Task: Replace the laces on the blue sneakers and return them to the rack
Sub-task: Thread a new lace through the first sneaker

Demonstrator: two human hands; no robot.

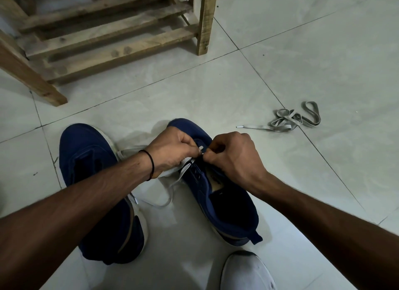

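Two blue sneakers stand on the tiled floor, toes pointing away from me. The left sneaker (86,160) has no lace showing and is partly covered by my left forearm. Over the eyelets of the right sneaker (228,205) both hands meet. My left hand (172,151) pinches a grey lace (170,194) near its white tip. My right hand (233,156) is closed on the sneaker's eyelet edge where the tip meets it. The lace's slack trails down between the two shoes.
A wooden shoe rack (108,37) with slatted shelves stands at the back left. A tangled loose grey lace (293,119) lies on the floor to the right. A white shoe toe (246,270) shows at the bottom edge.
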